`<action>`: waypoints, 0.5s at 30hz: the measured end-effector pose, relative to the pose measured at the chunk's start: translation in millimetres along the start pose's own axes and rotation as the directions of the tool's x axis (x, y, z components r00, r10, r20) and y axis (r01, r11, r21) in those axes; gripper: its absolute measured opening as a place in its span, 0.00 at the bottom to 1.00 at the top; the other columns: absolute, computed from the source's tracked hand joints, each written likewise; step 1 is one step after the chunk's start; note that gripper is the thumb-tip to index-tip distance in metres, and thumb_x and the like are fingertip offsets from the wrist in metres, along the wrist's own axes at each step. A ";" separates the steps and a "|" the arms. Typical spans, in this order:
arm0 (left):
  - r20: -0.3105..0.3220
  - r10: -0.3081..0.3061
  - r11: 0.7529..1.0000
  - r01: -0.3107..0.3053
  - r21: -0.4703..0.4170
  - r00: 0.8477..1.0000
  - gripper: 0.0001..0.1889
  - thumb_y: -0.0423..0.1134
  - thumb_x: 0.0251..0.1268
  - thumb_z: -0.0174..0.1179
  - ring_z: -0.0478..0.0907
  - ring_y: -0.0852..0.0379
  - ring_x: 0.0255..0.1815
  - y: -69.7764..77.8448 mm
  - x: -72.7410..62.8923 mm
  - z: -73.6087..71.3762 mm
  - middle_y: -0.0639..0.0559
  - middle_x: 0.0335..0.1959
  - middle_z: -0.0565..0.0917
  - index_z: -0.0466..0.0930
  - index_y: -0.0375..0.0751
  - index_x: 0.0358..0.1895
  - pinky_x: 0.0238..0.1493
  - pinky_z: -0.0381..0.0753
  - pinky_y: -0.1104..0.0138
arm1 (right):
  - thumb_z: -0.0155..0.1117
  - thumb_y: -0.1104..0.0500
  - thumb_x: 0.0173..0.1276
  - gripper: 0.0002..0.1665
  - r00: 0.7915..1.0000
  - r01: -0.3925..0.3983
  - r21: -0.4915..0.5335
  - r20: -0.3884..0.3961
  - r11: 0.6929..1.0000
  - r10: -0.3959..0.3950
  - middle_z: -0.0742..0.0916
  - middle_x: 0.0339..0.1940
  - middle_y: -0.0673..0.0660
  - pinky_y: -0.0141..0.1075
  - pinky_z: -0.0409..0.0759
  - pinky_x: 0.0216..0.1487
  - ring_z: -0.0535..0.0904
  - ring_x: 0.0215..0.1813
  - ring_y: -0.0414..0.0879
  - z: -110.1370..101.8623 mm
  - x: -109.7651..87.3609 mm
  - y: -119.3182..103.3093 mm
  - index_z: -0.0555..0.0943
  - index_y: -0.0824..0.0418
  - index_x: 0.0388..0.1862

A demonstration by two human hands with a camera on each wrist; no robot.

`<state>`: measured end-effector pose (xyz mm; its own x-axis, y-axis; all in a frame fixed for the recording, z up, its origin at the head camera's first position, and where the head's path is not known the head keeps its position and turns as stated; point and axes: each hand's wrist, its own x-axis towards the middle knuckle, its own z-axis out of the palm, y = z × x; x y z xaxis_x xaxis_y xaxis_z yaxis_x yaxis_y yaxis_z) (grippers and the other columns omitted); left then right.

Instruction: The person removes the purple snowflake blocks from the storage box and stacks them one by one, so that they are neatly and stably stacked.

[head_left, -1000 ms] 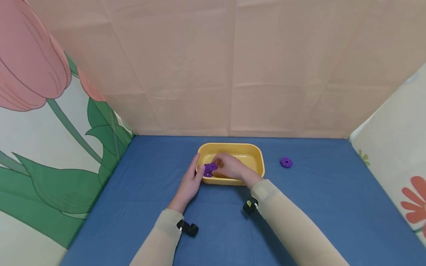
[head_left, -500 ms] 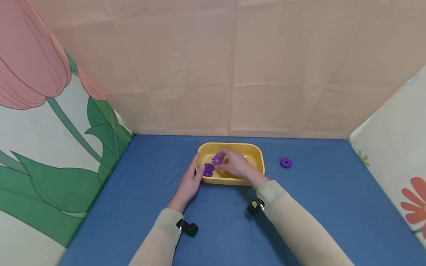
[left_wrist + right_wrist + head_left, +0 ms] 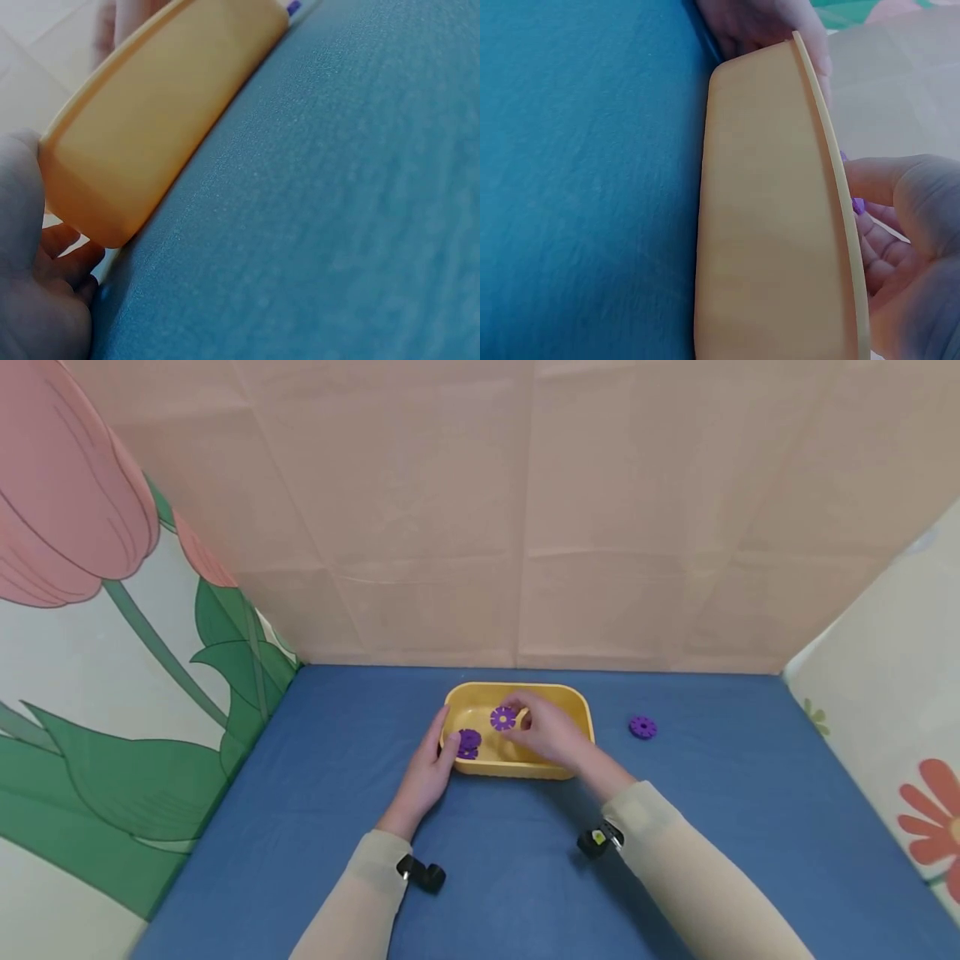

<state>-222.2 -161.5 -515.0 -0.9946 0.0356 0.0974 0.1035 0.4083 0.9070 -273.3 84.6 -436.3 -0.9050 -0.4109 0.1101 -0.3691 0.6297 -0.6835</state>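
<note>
A purple snowflake-shaped building disc is pinched between the thumb and fingers of my right hand, held over the yellow plastic tray. Inside the tray's left end lie more purple discs, overlapping; their exact number is hard to tell. My left hand grips the tray's left end, its thumb at the rim and its fingers along the outer side. In the right wrist view the tray wall hides most of the held disc.
On the blue cloth right of the tray lies a purple disc or small stack of them. A beige backdrop rises behind the table. Flower-printed panels stand left and right.
My right hand has lifted a purple disc from the pile and drawn it rightward over the tray. The left hand stays in place at the tray's end.
</note>
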 end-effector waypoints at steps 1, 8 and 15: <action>0.000 0.005 1.000 -0.005 -0.001 1.000 0.33 0.57 0.93 0.46 0.52 0.48 0.90 -0.3 0.0 0.0 0.53 0.91 0.56 0.50 0.66 0.92 0.88 0.53 0.45 | 0.80 0.59 0.74 0.23 1.000 0.002 0.003 -0.005 1.000 -0.002 0.88 0.54 0.56 0.46 0.86 0.50 0.83 0.47 0.51 -1.3 -2.6 0.1 0.85 0.59 0.64; -0.001 0.003 1.000 -0.003 -0.003 1.000 0.33 0.59 0.93 0.46 0.52 0.48 0.90 0.6 -1.1 -0.4 0.53 0.91 0.57 0.50 0.66 0.92 0.88 0.54 0.45 | 0.79 0.60 0.74 0.26 1.000 -0.016 0.011 -0.021 1.000 0.016 0.87 0.53 0.56 0.41 0.84 0.42 0.81 0.46 0.52 -13.9 -20.0 4.3 0.83 0.59 0.68; 0.001 0.003 1.000 -0.003 -0.009 1.000 0.33 0.56 0.93 0.47 0.51 0.48 0.91 2.2 -1.1 -0.7 0.53 0.91 0.56 0.50 0.64 0.92 0.88 0.53 0.45 | 0.79 0.62 0.74 0.25 0.997 -0.008 0.000 -0.078 1.000 0.008 0.87 0.52 0.55 0.44 0.83 0.45 0.81 0.47 0.53 -31.5 -35.5 11.9 0.83 0.58 0.68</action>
<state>-220.9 -161.2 -512.9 -0.9943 0.0375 0.0996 0.1063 0.4004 0.9102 -252.2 127.5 -425.6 -0.9215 -0.3536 0.1605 -0.3620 0.6329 -0.6844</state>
